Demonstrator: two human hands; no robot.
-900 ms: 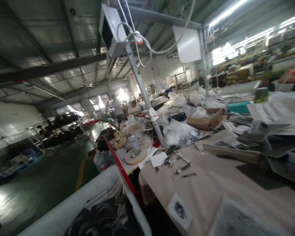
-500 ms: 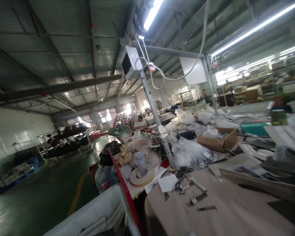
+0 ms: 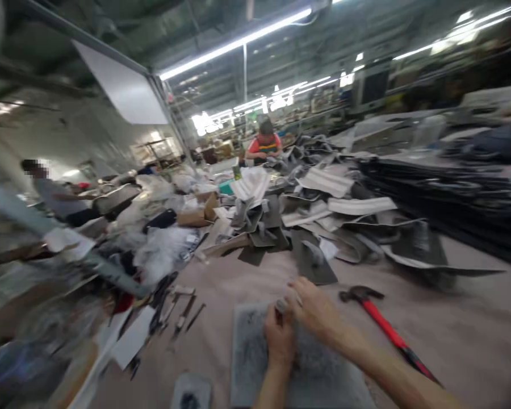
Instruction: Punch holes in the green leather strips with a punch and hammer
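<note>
My left hand [image 3: 280,338] is closed around a short grey cylindrical piece [image 3: 280,307], held upright over a grey slab [image 3: 247,363] with dark marks on it. My right hand [image 3: 317,309] is beside it, its fingers bent together close to the top of the piece. Blur hides what, if anything, those fingers hold. A claw hammer [image 3: 383,321] with a red and black handle lies to the right of the slab. Left of the slab sits a small light tray [image 3: 191,389] with dark bits in it.
Grey cut pieces with pale strips [image 3: 313,213] are heaped across the cloth-covered table. Several hand tools [image 3: 182,312] lie on the left, near a slanting metal post [image 3: 89,258]. Dark flat goods [image 3: 443,199] are stacked on the right. A person [image 3: 264,142] sits across the table; another [image 3: 59,193] is far left.
My view has swung to the right and down, from the aisle to the table in front of me. Both my hands, the slab and the hammer have come into view.
</note>
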